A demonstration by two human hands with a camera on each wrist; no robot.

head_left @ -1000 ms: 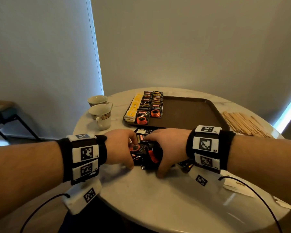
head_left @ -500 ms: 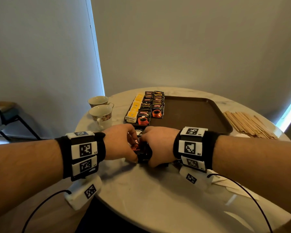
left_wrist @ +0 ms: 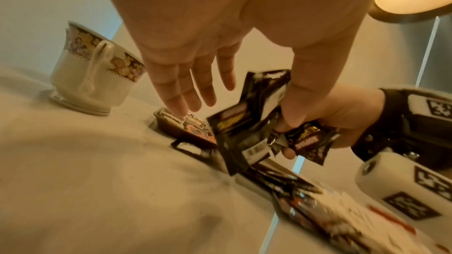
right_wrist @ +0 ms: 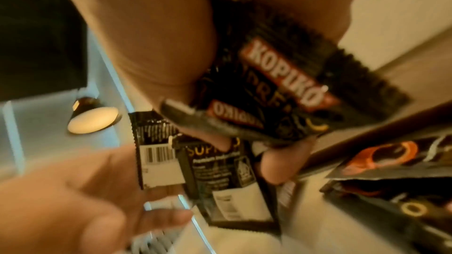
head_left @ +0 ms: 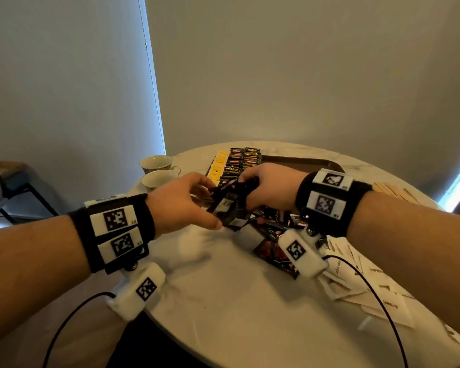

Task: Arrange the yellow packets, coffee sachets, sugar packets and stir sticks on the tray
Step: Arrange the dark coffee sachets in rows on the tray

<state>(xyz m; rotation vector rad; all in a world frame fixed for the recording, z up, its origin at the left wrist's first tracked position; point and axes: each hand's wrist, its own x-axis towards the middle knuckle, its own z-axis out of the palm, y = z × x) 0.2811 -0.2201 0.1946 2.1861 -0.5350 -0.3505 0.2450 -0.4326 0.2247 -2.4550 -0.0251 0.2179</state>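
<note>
Hands (head_left: 270, 188) hide most gripped coffee sachets (head_left: 230, 205).

Black wristbands (head_left: 144, 216) carry white coded tags (head_left: 112, 217) and cables (head_left: 64, 322).

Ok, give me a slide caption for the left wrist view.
Right hand grips a bunch of coffee sachets; left hand reaches in, fingers extended.

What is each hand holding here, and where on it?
The right hand grips a bunch of black coffee sachets at their upper ends, the lower ends fanning out. The left hand has fingers straight; its thumb touches the bunch's near side.
</note>
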